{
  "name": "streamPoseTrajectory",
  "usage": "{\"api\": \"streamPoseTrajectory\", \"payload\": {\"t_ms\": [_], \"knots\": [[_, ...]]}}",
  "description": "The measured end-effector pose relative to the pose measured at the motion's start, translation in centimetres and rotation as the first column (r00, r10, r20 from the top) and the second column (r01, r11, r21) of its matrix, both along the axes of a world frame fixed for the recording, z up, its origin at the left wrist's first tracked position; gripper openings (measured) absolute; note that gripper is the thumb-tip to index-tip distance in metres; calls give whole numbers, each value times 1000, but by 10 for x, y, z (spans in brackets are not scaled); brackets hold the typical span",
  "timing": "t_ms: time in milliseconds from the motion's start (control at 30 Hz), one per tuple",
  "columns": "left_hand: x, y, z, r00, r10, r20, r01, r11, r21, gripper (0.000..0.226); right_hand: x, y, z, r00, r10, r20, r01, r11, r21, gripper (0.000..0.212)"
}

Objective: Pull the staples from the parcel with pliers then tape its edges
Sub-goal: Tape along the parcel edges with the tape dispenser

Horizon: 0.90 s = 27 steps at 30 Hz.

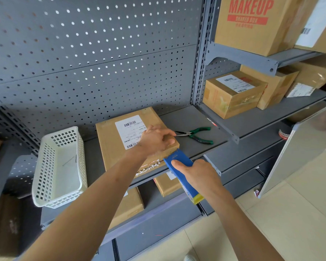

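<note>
Parcel [117, 146] was the flat brown cardboard box lying on the grey metal shelf [201, 119], against the perforated back panel, with a white shipping label [130, 131] bearing barcodes on its top face and printed tape showing along its near edge. To its left, just beside it, a white plastic basket [58, 166] with a grid of holes sat on the same shelf. On the parcel's right part rested the left hand [156, 140], palm down, its fingers loosely bent over the near right corner and pressing on the cardboard. Just right of that corner the green-handled pliers [196, 135] lay on the shelf with handles apart, untouched. Below them the right hand [198, 176] gripped a blue tape dispenser [183, 178], fingers wrapped round its body and thumb on top, its toothed end touching the parcel's near right corner.
</note>
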State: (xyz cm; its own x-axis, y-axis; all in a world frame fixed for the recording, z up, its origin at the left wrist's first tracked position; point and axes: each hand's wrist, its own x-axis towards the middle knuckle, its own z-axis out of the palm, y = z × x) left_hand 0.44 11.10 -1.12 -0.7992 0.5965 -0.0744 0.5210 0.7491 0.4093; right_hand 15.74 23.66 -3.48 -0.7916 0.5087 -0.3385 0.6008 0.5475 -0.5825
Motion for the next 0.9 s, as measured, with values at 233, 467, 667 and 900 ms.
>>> {"api": "streamPoseTrajectory", "payload": {"t_ms": [233,467,667,900], "knots": [[-2,-1,-4,1000,10,-3,-10,999,41,29,3,3,1,999,31,-9,-30,995,92,67],[-6,-1,-6,1000,15,5,-15,995,100,27,10,14,2,999,23,-34,-18,991,135,66],[-9,-1,-5,999,23,45,-29,992,120,27,14,24,0,996,-8,-89,17,994,111,70],[-12,-5,-2,994,12,105,-23,994,108,35,16,33,3,982,-5,-190,12,999,36,67]]}}
